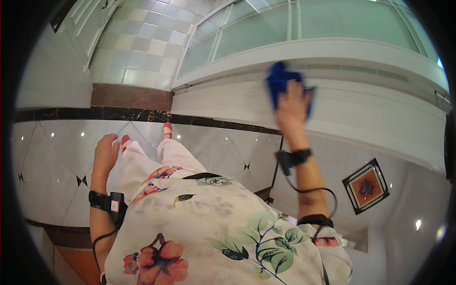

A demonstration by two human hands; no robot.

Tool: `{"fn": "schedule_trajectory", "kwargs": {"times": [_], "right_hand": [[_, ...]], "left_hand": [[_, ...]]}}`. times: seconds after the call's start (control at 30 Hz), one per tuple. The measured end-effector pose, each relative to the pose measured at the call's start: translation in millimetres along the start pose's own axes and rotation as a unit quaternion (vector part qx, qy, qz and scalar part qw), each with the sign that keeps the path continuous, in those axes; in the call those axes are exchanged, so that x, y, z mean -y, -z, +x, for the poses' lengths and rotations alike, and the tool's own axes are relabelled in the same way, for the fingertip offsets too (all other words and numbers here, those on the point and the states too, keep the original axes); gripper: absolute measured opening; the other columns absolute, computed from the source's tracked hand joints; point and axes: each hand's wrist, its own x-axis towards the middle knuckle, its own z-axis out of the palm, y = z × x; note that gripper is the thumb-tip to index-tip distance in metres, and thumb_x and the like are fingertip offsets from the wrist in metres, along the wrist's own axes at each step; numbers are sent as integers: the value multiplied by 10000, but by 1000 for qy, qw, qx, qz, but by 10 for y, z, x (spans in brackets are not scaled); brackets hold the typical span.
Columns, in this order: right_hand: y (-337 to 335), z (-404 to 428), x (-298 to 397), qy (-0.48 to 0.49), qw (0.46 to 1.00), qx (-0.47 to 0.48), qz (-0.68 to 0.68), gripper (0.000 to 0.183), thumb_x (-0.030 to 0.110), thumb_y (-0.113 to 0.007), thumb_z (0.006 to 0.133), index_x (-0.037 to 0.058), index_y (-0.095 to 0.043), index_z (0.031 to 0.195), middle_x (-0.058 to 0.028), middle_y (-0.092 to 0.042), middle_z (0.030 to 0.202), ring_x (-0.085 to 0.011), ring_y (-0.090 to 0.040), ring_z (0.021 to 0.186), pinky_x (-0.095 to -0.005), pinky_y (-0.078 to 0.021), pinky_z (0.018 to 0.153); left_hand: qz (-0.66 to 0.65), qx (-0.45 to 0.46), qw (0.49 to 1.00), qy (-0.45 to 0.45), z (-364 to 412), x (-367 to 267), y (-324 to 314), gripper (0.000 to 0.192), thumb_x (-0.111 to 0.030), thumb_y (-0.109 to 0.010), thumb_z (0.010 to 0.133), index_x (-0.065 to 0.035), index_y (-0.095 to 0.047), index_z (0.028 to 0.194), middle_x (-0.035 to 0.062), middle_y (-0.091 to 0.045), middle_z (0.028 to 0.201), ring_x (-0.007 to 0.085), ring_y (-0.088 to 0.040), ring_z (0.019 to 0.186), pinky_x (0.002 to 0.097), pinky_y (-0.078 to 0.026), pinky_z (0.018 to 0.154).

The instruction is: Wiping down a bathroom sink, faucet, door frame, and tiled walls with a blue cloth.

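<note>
My right hand (293, 107) presses a blue cloth (279, 80) on the white panel (228, 94) below the frosted glass; hand and cloth are slightly blurred. Part of the cloth is hidden under the palm and fingers. My left hand (106, 151) hangs at my left side above the tiled floor, holding nothing, its fingers loosely bent and the thumb a little apart. Black straps with a small device and a cable are on both of my forearms.
White-framed frosted glass panels (256, 32) stand ahead. At the left are a white door (83, 28) and a reddish-brown stone threshold (131, 98). A dark marble strip (210, 122) borders the grey floor tiles (57, 142). A framed decorative square (366, 186) lies at the right.
</note>
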Motion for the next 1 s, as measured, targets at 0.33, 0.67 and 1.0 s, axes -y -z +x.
{"fn": "schedule_trajectory", "kwargs": {"times": [0.33,0.67,1.0], "right_hand": [[-635,672,2083,82,741,74,662,203,-2,-486,703,60,-649,806,-154,-623,790,-328,-593,760,-376,-472,674],[-144,654,2585,51,503,106,856,333,19,-581,734,31,-534,1064,-68,-525,942,-171,-530,861,-277,-453,733],[-564,880,2833,100,452,331,822,209,209,-530,824,128,-591,1007,-37,-607,828,-190,-579,730,-309,-472,638]], "left_hand": [[-222,-37,969,102,182,-648,-189,217,-182,-558,798,21,-610,858,64,-613,719,139,-565,654,259,-447,626],[-543,-107,767,324,599,-1208,-668,242,-209,-528,856,-4,-508,981,86,-598,847,151,-587,721,308,-502,655],[-600,213,731,246,716,-911,-963,257,-140,-547,826,-10,-537,1046,59,-584,948,110,-561,869,236,-462,710]]}}
